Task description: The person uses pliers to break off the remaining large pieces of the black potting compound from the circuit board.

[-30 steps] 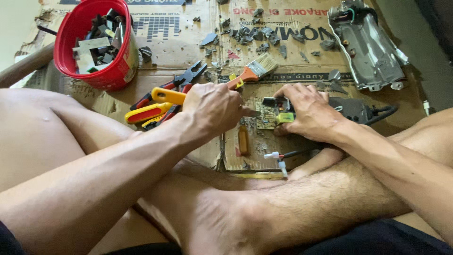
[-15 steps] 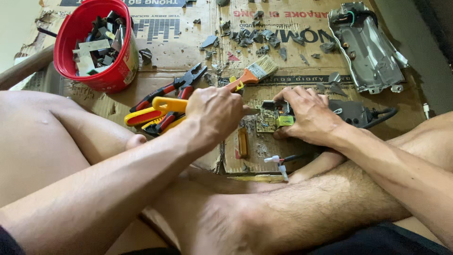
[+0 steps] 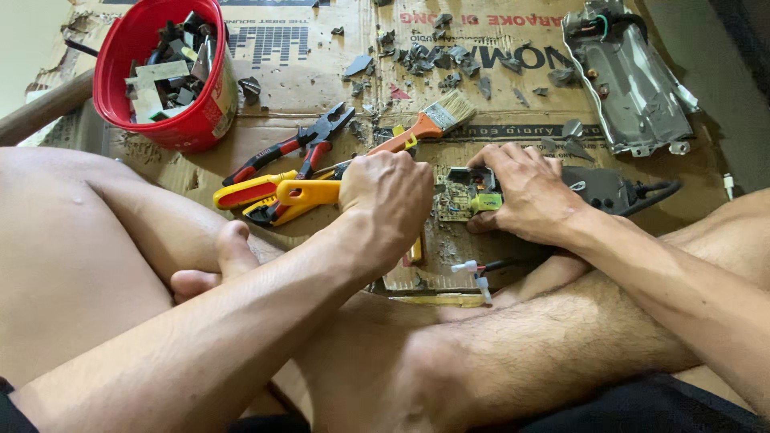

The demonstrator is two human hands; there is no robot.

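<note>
A small green circuit board (image 3: 464,195) lies flat on a sheet of cardboard (image 3: 321,64) spread over the floor, its long axis running roughly left to right, directly between the two hands. The right hand (image 3: 525,192) is the nearer: it rests on the board's right end, fingers spread and pressing down, pinning it together with a dark plastic housing (image 3: 605,188) whose black cable trails off to the right. The left hand (image 3: 385,200) sits just left of the board, closed into a fist around what looks like a tool pointed at the board's left edge; the tool itself is hidden by the fingers, so I cannot tell what it is. Just beyond the left hand lie yellow-handled pliers (image 3: 281,192), red-handled pliers (image 3: 293,148) and an orange-handled brush (image 3: 421,128), all angled up to the right. A red bucket (image 3: 120,80) of scrap parts stands at the far left, an opened grey casing (image 3: 634,80) at the far right, and grey plastic fragments are scattered between them. The person sits cross-legged on the floor, bare legs framing the work
</note>
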